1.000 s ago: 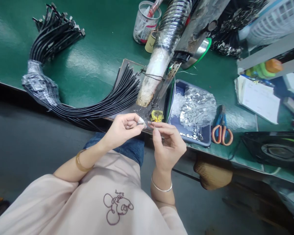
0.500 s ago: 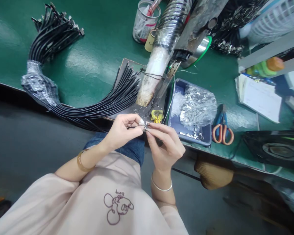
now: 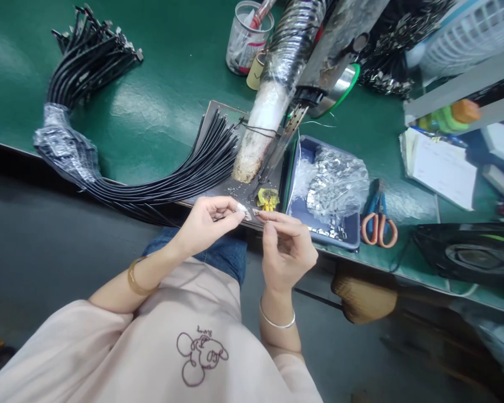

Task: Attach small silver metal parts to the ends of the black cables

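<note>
Fingertips (image 3: 240,209) of the left hand (image 3: 208,223) pinched the end of a thin black cable (image 3: 218,215), w/ a small silvery piece showing at the tips; what exactly that piece was, too small to tell. Right hand (image 3: 288,249) sat just beside, its thumb & forefinger (image 3: 262,213) closed narrow on a tiny metal part (image 3: 255,211), nearly touching the left hand's tips, a slim gap between. Both hands hovered at the near edge of the green bench (image 3: 159,106), over the person's lap, in front of a dark work plate (image 3: 229,193). Black cable bundle (image 3: 193,168) fanned across that plate & curved left to a plastic-wrapped section (image 3: 63,148), its far ends splayed at top left. Wrapped machine arm (image 3: 273,112) came down onto the plate just behind the hands, a small yellow item (image 3: 267,197) at its foot. Blue tray (image 3: 348,235) w/ a clear bag of shiny metal clips (image 3: 338,182) lay right of the plate, near the right hand; orange-handled scissors (image 3: 378,218) just beyond the tray. Clear cup (image 3: 248,39) stood at the back, papers (image 3: 441,168) well apart at far right. Gold bangle (image 3: 135,278) on the left wrist, silver one (image 3: 277,322) on the right.
</note>
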Action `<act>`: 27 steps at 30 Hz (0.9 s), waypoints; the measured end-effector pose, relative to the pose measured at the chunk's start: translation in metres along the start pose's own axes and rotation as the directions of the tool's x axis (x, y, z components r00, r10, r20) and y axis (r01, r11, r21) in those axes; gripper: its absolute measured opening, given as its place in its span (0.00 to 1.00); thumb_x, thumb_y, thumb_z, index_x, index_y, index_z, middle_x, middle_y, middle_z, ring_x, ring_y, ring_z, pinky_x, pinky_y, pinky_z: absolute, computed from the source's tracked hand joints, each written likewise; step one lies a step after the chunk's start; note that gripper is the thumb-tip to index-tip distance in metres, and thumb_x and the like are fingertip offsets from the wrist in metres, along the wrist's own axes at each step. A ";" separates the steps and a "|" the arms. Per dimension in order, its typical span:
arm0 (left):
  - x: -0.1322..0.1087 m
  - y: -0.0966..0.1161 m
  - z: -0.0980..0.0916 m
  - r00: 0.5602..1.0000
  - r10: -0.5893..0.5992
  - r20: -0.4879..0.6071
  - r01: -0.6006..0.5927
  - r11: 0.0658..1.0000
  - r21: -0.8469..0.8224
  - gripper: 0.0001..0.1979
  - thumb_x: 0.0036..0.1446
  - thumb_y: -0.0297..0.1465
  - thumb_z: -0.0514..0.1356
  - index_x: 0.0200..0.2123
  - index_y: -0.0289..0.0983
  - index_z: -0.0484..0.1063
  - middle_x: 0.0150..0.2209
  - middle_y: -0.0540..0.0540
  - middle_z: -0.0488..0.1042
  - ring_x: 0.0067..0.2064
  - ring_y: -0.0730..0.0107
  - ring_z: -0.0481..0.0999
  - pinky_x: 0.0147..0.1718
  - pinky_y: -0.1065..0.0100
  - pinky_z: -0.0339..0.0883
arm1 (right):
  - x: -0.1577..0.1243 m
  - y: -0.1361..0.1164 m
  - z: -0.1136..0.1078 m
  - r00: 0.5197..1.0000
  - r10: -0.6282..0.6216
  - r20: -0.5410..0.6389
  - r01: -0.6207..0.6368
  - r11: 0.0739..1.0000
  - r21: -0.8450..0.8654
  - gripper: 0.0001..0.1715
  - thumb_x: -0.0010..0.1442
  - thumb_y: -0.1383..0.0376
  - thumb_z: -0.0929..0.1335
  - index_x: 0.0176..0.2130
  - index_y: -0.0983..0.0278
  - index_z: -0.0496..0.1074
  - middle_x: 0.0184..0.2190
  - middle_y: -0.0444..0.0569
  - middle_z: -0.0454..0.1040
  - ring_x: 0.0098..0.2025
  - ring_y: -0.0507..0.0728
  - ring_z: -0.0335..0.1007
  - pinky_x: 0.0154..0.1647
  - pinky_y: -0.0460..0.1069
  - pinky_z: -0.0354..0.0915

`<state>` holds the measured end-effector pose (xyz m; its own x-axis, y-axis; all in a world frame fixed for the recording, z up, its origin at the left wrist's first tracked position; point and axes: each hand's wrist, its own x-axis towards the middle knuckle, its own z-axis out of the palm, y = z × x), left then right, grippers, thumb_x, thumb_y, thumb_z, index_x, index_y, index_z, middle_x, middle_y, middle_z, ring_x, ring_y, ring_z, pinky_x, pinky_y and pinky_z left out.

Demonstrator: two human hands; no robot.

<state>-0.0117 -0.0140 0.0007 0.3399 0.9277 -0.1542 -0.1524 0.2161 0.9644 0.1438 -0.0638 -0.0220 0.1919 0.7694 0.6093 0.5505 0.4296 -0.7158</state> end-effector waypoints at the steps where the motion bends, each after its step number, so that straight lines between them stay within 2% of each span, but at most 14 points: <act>1: 0.000 0.000 -0.001 1.000 0.000 0.001 0.000 1.000 -0.007 0.10 0.50 0.35 0.67 0.25 0.33 0.74 0.22 0.51 0.68 0.26 0.76 0.63 0.26 0.73 0.59 | 0.000 0.000 0.001 1.000 -0.012 0.001 0.012 1.000 -0.004 0.05 0.64 0.71 0.70 0.37 0.60 0.73 0.38 0.46 0.82 0.40 0.55 0.82 0.42 0.52 0.79; 10: 0.003 0.001 0.000 1.000 0.013 -0.013 -0.014 0.999 -0.034 0.14 0.49 0.37 0.69 0.23 0.33 0.74 0.23 0.50 0.71 0.27 0.76 0.66 0.27 0.73 0.64 | 0.008 -0.003 0.003 0.992 -0.115 0.046 0.119 0.989 -0.089 0.09 0.60 0.73 0.72 0.35 0.59 0.74 0.36 0.44 0.83 0.38 0.55 0.83 0.40 0.51 0.78; 17: 0.007 -0.001 0.002 1.000 0.019 -0.018 -0.020 0.999 -0.029 0.11 0.49 0.35 0.69 0.24 0.33 0.75 0.25 0.49 0.74 0.27 0.75 0.70 0.29 0.72 0.66 | 0.011 -0.002 0.003 0.982 -0.178 0.061 0.186 0.967 -0.175 0.09 0.60 0.73 0.72 0.36 0.58 0.73 0.36 0.44 0.84 0.37 0.55 0.83 0.39 0.51 0.79; 27: 0.014 0.000 0.005 0.998 0.039 -0.047 -0.042 0.997 -0.069 0.10 0.48 0.33 0.70 0.25 0.33 0.74 0.23 0.50 0.73 0.25 0.77 0.69 0.27 0.74 0.65 | 0.017 0.001 0.006 0.984 -0.168 0.059 0.176 0.970 -0.170 0.10 0.60 0.75 0.72 0.36 0.59 0.73 0.38 0.45 0.83 0.40 0.54 0.82 0.42 0.51 0.77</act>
<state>-0.0029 -0.0028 -0.0003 0.2899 0.9486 -0.1268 -0.2298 0.1976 0.9530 0.1426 -0.0472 -0.0149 0.0482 0.7127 0.6999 0.7056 0.4716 -0.5288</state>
